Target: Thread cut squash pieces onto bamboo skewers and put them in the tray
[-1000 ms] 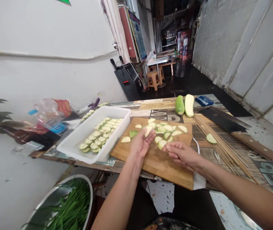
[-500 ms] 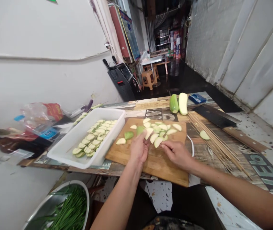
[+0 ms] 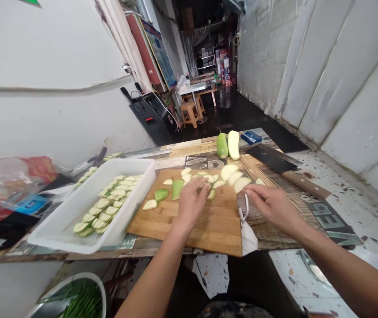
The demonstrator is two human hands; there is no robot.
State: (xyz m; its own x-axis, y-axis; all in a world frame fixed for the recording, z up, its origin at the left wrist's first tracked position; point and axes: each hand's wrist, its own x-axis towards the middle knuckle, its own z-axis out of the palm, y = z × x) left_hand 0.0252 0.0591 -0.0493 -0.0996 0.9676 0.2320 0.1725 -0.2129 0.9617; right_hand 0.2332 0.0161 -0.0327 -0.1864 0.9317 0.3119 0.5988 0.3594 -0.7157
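A wooden cutting board [image 3: 189, 221] lies on the table in front of me, with several pale green squash slices [image 3: 235, 176] spread along its far edge. My left hand [image 3: 190, 203] is palm down on the board, its fingers bent over the slices in the middle of the pile. My right hand [image 3: 270, 203] rests just off the board's right edge, on the bamboo skewers [image 3: 255, 165]. Its fingertips are pinched together near a slice, and what they hold is hidden.
A white plastic tray [image 3: 63, 229] with rows of slices sits left of the board. Two squash halves [image 3: 227, 145], a cleaver [image 3: 268, 158] and a blue item [image 3: 251, 137] lie beyond. A white cloth [image 3: 248, 232] hangs under the board. A metal bowl of greens [image 3: 76, 300] stands below left.
My left hand turned palm down onto the slices. My right hand moved off the board rightward onto the skewers. The camera swung right and down.
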